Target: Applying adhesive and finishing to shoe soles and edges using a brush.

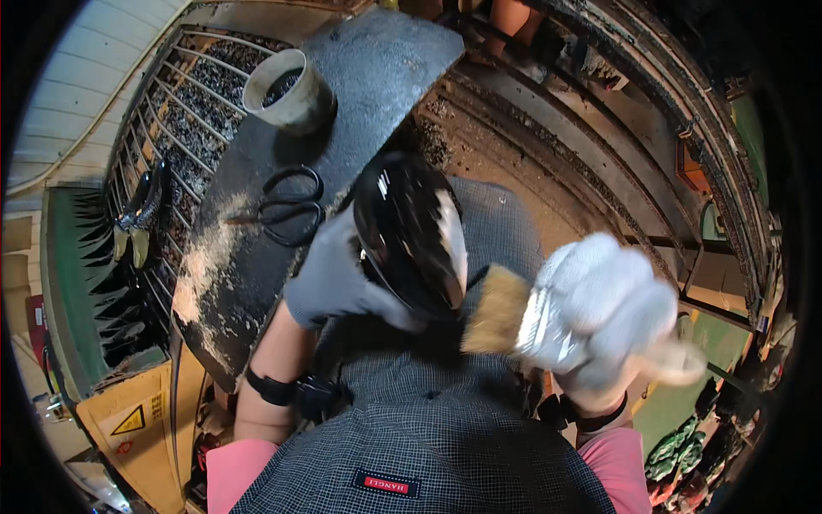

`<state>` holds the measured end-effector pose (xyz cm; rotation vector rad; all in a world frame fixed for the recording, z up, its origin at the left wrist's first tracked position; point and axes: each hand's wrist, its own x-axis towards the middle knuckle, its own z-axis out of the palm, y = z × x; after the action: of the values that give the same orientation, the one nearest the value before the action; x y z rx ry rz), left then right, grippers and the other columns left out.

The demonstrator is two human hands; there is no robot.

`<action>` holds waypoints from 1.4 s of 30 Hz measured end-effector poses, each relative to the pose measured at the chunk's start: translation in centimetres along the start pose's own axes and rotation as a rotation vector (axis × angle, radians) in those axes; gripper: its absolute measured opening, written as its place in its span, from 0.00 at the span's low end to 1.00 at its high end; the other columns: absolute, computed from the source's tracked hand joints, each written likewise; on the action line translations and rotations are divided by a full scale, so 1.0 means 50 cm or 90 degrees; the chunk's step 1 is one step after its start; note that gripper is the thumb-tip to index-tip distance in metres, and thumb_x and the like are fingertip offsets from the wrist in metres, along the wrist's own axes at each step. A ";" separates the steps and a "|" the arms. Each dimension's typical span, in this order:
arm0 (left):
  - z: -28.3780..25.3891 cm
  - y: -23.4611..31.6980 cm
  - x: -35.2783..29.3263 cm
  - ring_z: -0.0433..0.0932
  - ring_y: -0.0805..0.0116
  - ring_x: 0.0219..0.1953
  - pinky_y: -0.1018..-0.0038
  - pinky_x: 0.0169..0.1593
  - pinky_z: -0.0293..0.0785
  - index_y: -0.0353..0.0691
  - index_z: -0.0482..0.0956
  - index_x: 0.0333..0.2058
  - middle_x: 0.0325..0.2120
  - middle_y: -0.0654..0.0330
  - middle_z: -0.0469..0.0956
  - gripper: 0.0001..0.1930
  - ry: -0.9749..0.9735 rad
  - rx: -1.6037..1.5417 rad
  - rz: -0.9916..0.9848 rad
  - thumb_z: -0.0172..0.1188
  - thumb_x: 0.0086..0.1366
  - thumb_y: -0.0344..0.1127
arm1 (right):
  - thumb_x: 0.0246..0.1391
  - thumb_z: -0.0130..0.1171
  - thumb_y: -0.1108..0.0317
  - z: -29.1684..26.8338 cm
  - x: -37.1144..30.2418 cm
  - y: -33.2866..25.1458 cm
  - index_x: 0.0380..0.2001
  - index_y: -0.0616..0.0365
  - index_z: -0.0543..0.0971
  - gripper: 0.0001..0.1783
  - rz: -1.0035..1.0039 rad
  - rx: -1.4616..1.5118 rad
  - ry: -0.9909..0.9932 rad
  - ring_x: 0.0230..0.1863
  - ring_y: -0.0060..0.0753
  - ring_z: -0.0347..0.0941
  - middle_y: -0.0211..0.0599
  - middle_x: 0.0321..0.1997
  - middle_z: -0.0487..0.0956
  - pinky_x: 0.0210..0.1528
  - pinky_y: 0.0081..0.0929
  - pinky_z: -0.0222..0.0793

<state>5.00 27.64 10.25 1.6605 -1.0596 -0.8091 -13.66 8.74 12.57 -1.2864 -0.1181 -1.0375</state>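
My left hand (342, 274), in a grey glove, is closed round a glossy black rounded piece (402, 227) with a pale strip down its right side; its exact kind is hard to tell. In my white-gloved right hand (608, 291) is a wide flat brush (497, 313) with tan bristles and a shiny metal band. The bristles point left, close to the black piece's lower right but apparently apart from it. Motion smears the right glove. Black-handled scissors (291, 206) lie on the dark board (385, 60) beyond my left hand. A round pot (291, 94) holding dark contents stands farther up it.
Left of the board, a metal rack (201, 73) lies over dark scraps. Two dark pieces with pale tips (133, 218) rest on it near a green panel (73, 283). Curved dark rails (616, 163) cross the right side. A yellow cabinet (128, 420) stands at lower left.
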 end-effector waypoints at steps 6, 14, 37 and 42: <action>0.067 -0.137 -0.049 0.77 0.68 0.56 0.70 0.64 0.71 0.33 0.70 0.62 0.53 0.62 0.78 0.62 0.227 -0.357 -0.133 0.88 0.19 0.34 | 0.63 0.59 0.67 -0.019 0.079 0.038 0.37 0.62 0.76 0.08 0.411 0.003 0.071 0.25 0.20 0.73 0.37 0.36 0.82 0.34 0.20 0.72; 0.030 -0.157 -0.048 0.70 0.62 0.65 0.67 0.72 0.59 0.28 0.74 0.61 0.63 0.55 0.73 0.62 0.148 -0.336 -0.130 0.83 0.15 0.38 | 0.63 0.64 0.58 0.013 0.232 0.172 0.34 0.57 0.82 0.13 0.420 -0.003 -0.067 0.20 0.13 0.69 0.23 0.22 0.76 0.24 0.14 0.65; 0.097 -0.087 0.010 0.82 0.64 0.52 0.65 0.57 0.82 0.34 0.71 0.62 0.53 0.56 0.80 0.36 0.042 -0.898 -0.099 0.72 0.62 0.48 | 0.56 0.63 0.73 -0.016 0.048 0.041 0.33 0.56 0.78 0.04 0.196 -0.049 -0.260 0.41 0.34 0.80 0.37 0.38 0.80 0.47 0.34 0.77; 0.103 -0.111 0.006 0.84 0.57 0.51 0.60 0.56 0.84 0.35 0.74 0.60 0.51 0.52 0.82 0.32 0.055 -1.064 -0.157 0.71 0.63 0.47 | 0.39 0.74 0.65 -0.013 -0.023 -0.011 0.26 0.53 0.78 0.14 0.167 -0.074 -0.327 0.36 0.40 0.81 0.34 0.33 0.84 0.42 0.38 0.75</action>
<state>2.11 26.30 3.36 0.3291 0.1073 -1.2181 -14.97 8.90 12.06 -1.6062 -0.2748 -0.4805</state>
